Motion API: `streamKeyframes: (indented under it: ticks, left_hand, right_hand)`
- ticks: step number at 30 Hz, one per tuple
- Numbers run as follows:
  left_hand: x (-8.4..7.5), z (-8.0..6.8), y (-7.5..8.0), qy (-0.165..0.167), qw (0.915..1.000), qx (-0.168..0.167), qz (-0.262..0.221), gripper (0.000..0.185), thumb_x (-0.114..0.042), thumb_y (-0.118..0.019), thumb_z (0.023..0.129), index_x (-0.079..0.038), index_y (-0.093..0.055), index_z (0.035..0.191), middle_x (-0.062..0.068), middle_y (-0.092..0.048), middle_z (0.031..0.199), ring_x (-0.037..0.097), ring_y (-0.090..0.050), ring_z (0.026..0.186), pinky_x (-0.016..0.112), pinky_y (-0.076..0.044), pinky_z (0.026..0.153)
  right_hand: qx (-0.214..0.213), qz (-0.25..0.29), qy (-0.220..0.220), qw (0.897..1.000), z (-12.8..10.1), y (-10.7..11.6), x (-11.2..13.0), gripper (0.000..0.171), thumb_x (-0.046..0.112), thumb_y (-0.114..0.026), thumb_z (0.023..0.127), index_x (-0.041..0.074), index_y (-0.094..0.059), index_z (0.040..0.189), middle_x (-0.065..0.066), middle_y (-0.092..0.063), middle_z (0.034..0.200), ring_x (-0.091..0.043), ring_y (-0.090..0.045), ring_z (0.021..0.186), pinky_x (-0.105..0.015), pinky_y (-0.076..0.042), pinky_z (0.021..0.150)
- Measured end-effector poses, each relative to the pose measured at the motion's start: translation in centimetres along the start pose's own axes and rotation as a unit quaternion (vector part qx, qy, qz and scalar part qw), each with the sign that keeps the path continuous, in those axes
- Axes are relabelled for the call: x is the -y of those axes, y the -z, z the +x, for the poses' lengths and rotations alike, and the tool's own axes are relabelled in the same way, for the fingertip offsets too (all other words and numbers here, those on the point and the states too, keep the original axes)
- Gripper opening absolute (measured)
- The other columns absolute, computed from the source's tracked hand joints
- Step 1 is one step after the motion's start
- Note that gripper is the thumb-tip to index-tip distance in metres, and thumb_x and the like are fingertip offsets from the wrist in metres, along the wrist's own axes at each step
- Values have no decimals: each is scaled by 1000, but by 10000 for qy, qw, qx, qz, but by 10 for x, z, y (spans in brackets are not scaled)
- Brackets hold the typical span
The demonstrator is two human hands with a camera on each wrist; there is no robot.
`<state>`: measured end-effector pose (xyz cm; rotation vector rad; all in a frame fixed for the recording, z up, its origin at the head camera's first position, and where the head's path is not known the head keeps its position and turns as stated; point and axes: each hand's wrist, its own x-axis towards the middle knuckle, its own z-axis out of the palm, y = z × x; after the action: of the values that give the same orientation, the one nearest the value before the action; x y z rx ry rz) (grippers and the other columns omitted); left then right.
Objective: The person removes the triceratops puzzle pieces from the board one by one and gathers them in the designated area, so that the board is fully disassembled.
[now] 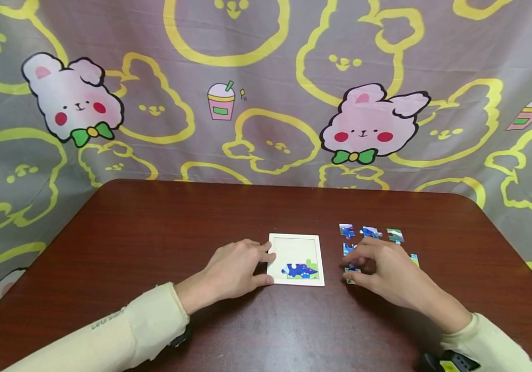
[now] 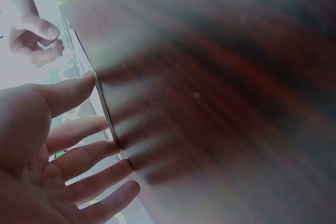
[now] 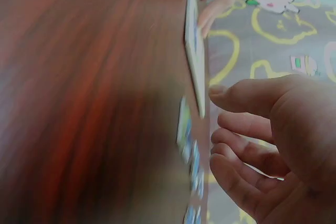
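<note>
A square white puzzle tray (image 1: 321, 266) lies on the table, with blue and green jigsaw pieces (image 1: 300, 270) in its lower right part. My left hand (image 1: 235, 269) touches the tray's left edge with its thumb and extended fingers, as the left wrist view also shows. To the right of the tray, my right hand (image 1: 387, 266) hovers over loose jigsaw pieces, its fingers loosely bent. In the right wrist view the thumb (image 3: 247, 94) and fingertips stand apart with nothing between them. A loose piece (image 1: 350, 277) lies just below these fingertips; the hand covers part of the group.
Along the back of the loose group lie a blue piece (image 1: 346, 230), another blue piece (image 1: 371, 232) and a green one (image 1: 394, 235). A green-edged piece (image 1: 415, 259) shows beyond the right hand. Behind the brown table (image 1: 191, 212) hangs a patterned cloth (image 1: 266, 93).
</note>
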<state>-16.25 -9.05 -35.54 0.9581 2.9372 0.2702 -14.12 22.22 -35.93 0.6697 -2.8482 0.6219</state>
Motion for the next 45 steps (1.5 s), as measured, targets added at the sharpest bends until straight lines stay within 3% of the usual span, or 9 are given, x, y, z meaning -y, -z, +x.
streamKeyframes:
  ticks: [9, 19, 26, 37, 45]
  left_hand:
    - [1, 0, 0, 66, 10000, 43, 49, 45, -47, -73, 86, -24, -71, 124, 1, -59, 141, 22, -57, 128, 46, -55, 89]
    - [0, 0, -1, 58, 10000, 12, 5, 46, -47, -73, 86, -23, -70, 125, 2, -58, 142, 22, -57, 129, 47, -55, 90]
    - [0, 0, -1, 9, 10000, -26, 62, 45, -48, -73, 86, -23, -71, 124, 2, -59, 141, 22, -57, 129, 46, -55, 90]
    - [-1, 1, -1, 6, 9999, -24, 127, 45, -48, -73, 86, -24, -72, 123, 2, -60, 140, 22, -58, 127, 45, -56, 89]
    - [-3, 2, 0, 71, 9999, -79, -107, 40, -42, -76, 84, -24, -73, 120, 5, -61, 139, 25, -59, 126, 47, -56, 87]
  right_hand:
    - [337, 553, 300, 9975, 31, -17, 35, 20, 19, -82, 81, 19, -75, 100, 10, -63, 87, -6, -57, 77, -21, -47, 64]
    - [887, 1122, 104, 9897, 50, -37, 46, 25, 26, -82, 81, 20, -75, 104, 9, -64, 91, -6, -58, 77, -21, -48, 64]
    - [927, 1137, 304, 9887, 55, -42, 44, 25, 27, -85, 78, 20, -75, 100, 10, -65, 90, -7, -60, 78, -20, -49, 66]
    - [1281, 1167, -8, 9849, 56, -40, 51, 20, 18, -85, 77, 20, -72, 91, 9, -62, 83, -10, -57, 75, -23, -49, 68]
    - [1177, 1048, -45, 9875, 59, -45, 56, 22, 11, -86, 74, 17, -68, 85, 5, -58, 79, -10, -53, 72, -23, -46, 66]
